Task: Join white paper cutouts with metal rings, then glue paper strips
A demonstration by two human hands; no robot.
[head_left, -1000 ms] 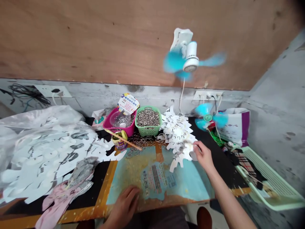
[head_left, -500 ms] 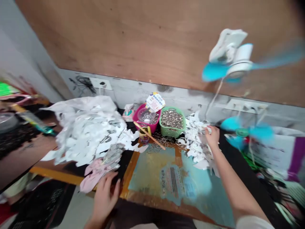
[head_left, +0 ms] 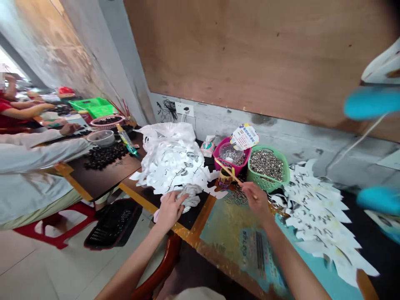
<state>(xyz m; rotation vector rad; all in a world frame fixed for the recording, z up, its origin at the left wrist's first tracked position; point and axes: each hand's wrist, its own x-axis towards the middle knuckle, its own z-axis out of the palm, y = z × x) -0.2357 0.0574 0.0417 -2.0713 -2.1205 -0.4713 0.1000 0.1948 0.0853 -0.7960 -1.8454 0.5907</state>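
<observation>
My left hand [head_left: 173, 207] rests on a crumpled grey cloth [head_left: 190, 196] at the table's front edge, its fingers bent against it. With closed fingers, my right hand [head_left: 255, 196] grips the near end of a thin wooden stick [head_left: 229, 171]. The stick's far end lies over a small tin [head_left: 225, 179]. Behind the tin stands a pink basket [head_left: 236, 167] with a clear bowl and metal pieces in it. To its right is a green basket [head_left: 268, 183] full of small metal pieces. White cut sheets [head_left: 175, 164] lie heaped behind the cloth.
More white sheets [head_left: 321, 216] with metal rings spread at the right. Blurred blue fan blades [head_left: 375, 104] are at the right edge. People's arms work at a left table [head_left: 103, 181] with black pieces. A black crate [head_left: 112, 223] is on the floor.
The view has turned left. My right hand has left the white sheets on the right and taken hold of the stick. My left hand has moved onto the cloth.
</observation>
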